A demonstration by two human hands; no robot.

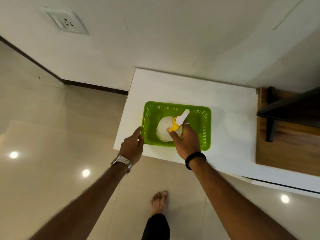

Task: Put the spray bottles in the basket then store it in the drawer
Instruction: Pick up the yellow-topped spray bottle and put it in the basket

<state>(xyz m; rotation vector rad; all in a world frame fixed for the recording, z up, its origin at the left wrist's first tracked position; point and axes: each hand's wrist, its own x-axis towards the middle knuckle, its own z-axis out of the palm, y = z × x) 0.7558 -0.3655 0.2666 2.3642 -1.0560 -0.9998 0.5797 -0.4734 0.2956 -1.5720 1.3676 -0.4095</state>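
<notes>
A green perforated plastic basket sits near the left end of a white cabinet top. Inside it stands a white spray bottle with a white-and-yellow trigger head. My right hand is closed around the bottle's neck and trigger from the near side. My left hand rests on the basket's left rim, fingers curled over the edge. No other spray bottle shows, and no drawer is visible.
A wooden surface with a dark bracket lies to the right of the white top. Glossy tiled floor spreads on the left and near side, where my bare foot stands. A wall socket is at upper left.
</notes>
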